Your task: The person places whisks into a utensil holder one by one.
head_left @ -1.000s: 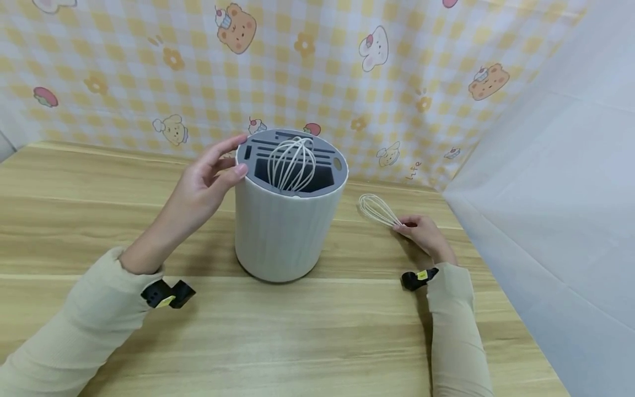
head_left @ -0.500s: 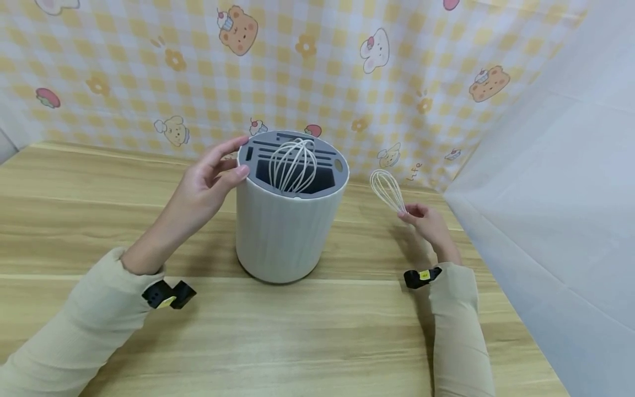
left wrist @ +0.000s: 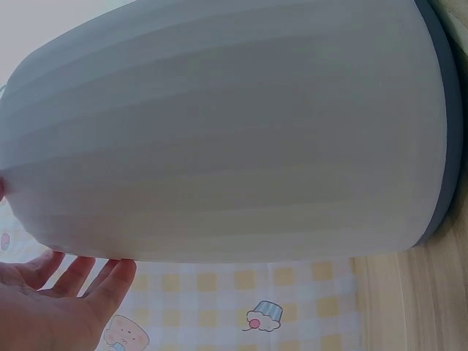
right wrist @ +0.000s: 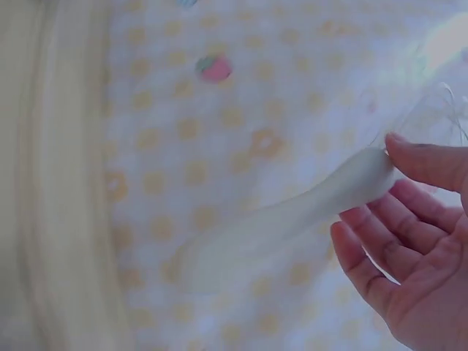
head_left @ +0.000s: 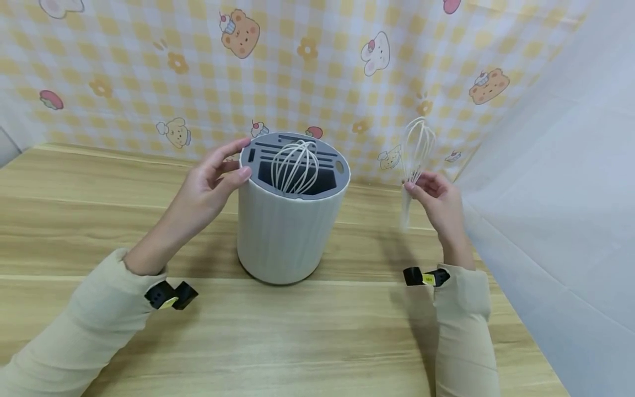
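Note:
A white knife and utensil holder with a grey slotted top stands upright on the table. One whisk sits in its large front compartment, wire loops up, its handle hidden inside. My left hand holds the holder at its upper left rim, thumb towards the front and fingers around the back. To the right, my right hand pinches a second white whisk near the base of its wires. This whisk hangs above the table, wires up and handle down; the right wrist view shows its pale handle blurred.
Under everything lies a wood-grain table. A yellow checked curtain with cartoon prints hangs behind the holder. White sheeting closes off the right side. Both wrists carry small black cameras.
My right hand has lifted the second whisk off the table and turned it from lying slanted to nearly upright, wires up. My left hand stays on the holder.

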`<action>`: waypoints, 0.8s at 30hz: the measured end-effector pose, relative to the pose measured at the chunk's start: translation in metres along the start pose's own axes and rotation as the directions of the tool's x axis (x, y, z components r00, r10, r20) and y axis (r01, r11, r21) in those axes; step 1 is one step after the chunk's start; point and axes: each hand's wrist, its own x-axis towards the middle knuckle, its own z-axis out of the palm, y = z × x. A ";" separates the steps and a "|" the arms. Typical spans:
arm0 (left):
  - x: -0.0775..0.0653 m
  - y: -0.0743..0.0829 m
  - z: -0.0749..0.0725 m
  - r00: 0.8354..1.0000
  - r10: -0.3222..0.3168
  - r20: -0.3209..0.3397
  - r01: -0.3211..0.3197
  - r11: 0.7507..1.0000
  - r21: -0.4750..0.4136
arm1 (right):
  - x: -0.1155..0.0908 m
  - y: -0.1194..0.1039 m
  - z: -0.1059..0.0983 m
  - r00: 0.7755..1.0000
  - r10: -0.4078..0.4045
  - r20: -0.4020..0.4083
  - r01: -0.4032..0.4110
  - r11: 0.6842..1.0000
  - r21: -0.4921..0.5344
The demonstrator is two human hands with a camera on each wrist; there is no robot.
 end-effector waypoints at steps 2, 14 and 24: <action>0.000 0.000 0.000 1.000 -0.002 0.002 0.002 1.000 -0.005 | -0.004 -0.011 0.002 0.999 -0.028 -0.031 0.031 0.995 0.096; -0.001 0.000 0.000 1.000 -0.004 0.004 0.004 1.000 -0.016 | -0.030 -0.063 0.021 0.963 -0.214 -0.166 0.269 0.809 0.523; 0.000 0.000 0.000 1.000 0.008 0.011 -0.007 1.000 -0.027 | -0.054 -0.093 0.034 0.913 -0.301 -0.277 0.408 0.624 0.666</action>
